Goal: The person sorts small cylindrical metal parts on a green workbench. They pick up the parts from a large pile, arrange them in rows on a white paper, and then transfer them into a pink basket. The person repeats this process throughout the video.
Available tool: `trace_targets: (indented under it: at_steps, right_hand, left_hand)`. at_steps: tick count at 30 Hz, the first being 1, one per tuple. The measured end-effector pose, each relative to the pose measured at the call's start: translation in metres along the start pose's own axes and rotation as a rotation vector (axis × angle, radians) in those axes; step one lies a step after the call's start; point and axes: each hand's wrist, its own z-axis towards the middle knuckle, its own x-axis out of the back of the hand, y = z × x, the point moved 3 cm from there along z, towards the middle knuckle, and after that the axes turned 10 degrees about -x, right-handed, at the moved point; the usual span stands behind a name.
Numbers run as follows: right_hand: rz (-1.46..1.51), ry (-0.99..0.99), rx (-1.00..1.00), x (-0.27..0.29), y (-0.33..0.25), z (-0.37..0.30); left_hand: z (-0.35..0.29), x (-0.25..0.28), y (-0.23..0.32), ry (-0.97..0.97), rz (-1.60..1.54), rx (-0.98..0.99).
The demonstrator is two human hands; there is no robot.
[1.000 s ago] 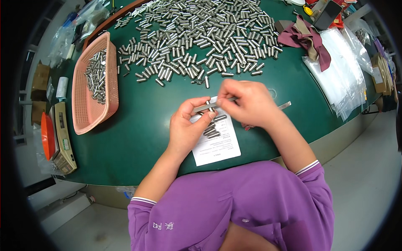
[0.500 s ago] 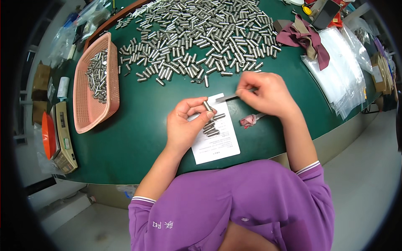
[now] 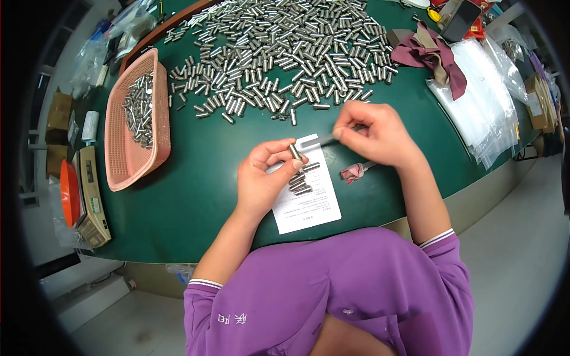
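Steel handling: pinching one cylindrical pin (image 3: 295,152) between thumb and fingers of left hand (image 3: 260,177), above white printed sheet (image 3: 309,217). Gripping flat metal strip (image 3: 320,140) in right hand (image 3: 375,135), tip just beside pin; contact unclear. Apparently only partway: small pin cluster (image 3: 301,186) on sheet, far larger loose pile (image 3: 285,53) beyond, more metal pieces (image 3: 139,113) in pink basket (image 3: 160,121).

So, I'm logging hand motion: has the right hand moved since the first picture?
Yes, rightward: the right hand had its grip over the far end of the white paper sheet; now that grip sits beyond the sheet's right edge.
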Motion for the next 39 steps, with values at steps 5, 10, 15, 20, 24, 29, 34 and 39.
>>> trace_targets:
  at_steps: [5, 10, 15, 20, 24, 29, 34, 39]
  right_hand:
    - [-0.136, 0.020, 0.165, -0.038, -0.029, 0.000]
    - [-0.086, 0.073, -0.016, 0.004, 0.005, 0.001]
    - [-0.059, -0.052, -0.021, -0.029, -0.024, 0.001]
    - [-0.036, 0.016, 0.015, -0.016, -0.005, 0.003]
    - [0.062, 0.034, -0.029, -0.003, 0.001, 0.001]
    - [-0.103, 0.019, 0.116, -0.045, -0.028, 0.003]
    - [-0.020, 0.059, -0.052, -0.015, 0.002, 0.001]
    - [-0.064, 0.022, 0.114, -0.042, -0.025, 0.001]
  left_hand:
    - [0.002, -0.002, 0.004, 0.012, 0.264, -0.152]
    - [0.000, 0.002, 0.002, 0.002, -0.021, 0.023]
    - [0.003, -0.001, 0.001, 0.025, 0.017, 0.001]
    - [0.001, 0.001, 0.002, 0.003, -0.107, 0.006]
    - [0.001, 0.003, 0.002, 0.010, -0.123, 0.004]
    - [0.003, 0.000, 0.004, 0.032, 0.071, -0.003]
    - [0.000, 0.002, 0.002, -0.012, -0.137, 0.021]
    - [0.002, 0.002, -0.003, -0.003, -0.128, -0.019]
